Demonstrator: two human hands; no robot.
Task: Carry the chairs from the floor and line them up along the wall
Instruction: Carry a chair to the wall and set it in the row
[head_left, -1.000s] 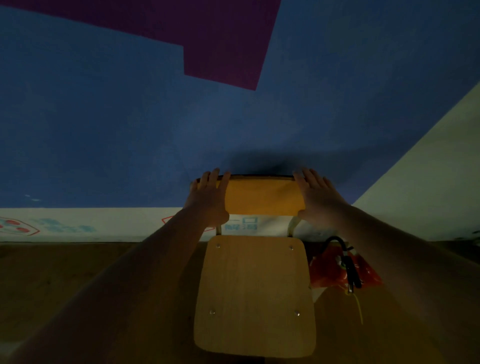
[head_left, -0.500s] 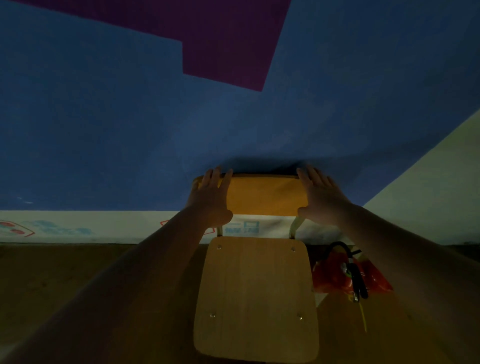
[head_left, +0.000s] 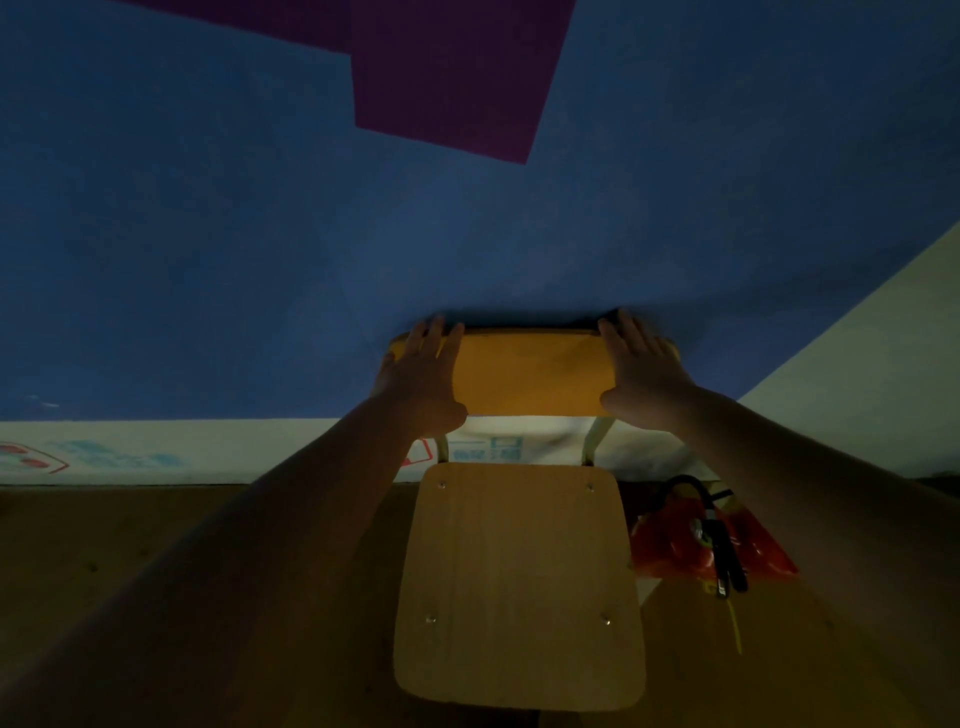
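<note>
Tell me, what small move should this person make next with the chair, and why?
Probably lift both hands away and go fetch the next one. The left hand and right hand lie flat on the ends of the chair backrest, whose top edge sits close against the blue wall, seat facing out into the room. Whether it actually touches the wall is too dark to tell.

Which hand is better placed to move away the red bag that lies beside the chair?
Right hand, probably. The red bag lies right of the chair, near the right forearm; the left hand would have to cross the seat.
</note>
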